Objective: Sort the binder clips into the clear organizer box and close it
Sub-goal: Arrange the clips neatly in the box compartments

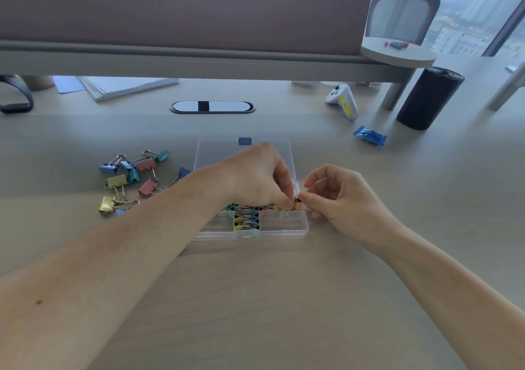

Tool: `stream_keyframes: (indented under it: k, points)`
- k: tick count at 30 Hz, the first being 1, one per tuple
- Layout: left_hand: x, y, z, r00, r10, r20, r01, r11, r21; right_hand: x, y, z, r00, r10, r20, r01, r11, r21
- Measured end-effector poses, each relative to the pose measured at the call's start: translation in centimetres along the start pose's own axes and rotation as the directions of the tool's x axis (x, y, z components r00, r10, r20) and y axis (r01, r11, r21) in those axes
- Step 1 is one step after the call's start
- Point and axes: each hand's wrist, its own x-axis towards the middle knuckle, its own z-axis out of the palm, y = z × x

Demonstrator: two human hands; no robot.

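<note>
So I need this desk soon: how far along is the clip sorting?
Partway. Several clips already sit in the organizer box's middle compartments. The left hand and right hand are together placing an orange clip at its right side. About ten loose clips remain on the desk, and the lid is open.

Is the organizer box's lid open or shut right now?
Open: the clear lid lies flat behind the organizer box, leaving its compartments exposed.
</note>
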Motion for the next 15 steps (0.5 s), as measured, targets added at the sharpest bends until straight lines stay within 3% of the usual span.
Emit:
stream_keyframes:
  k: [15]
  points:
    - [0.05,-0.39,0.52,0.999,0.03,-0.035,-0.031,0.999,-0.02,0.09,-0.59,0.7,0.998,0.057,0.003,-0.057,0.998,-0.035]
